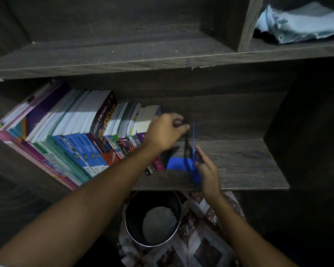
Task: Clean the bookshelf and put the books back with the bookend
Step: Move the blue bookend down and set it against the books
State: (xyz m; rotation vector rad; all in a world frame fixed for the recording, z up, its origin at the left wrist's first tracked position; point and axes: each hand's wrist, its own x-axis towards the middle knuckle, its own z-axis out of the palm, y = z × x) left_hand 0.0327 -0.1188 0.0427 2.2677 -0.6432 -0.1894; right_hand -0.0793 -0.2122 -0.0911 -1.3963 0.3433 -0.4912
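Dark wood-grain shelving (239,162) filled the dim view, its lower board holding a row of books (75,135) that leaned from nine o'clock toward the centre. At the row's right end the left hand (164,132) hovered with its fingers curled loosely together, near the last book's top edge; whether it gripped anything could not be told. Just right of it stood the blue bookend (181,162), base flat on the board and pointing toward the books, its upright plate edge-on. The right hand (208,170) at four o'clock of centre pinched that plate's front edge between thumb and fingers. A gap showed between the last book and the plate, so the leaning row would probably slump rightward if the left hand let go early. Below, at six o'clock, a bin (152,218) sat under the shelf edge, where a nudged book could drop. A blue cloth (301,24) lay at one o'clock.
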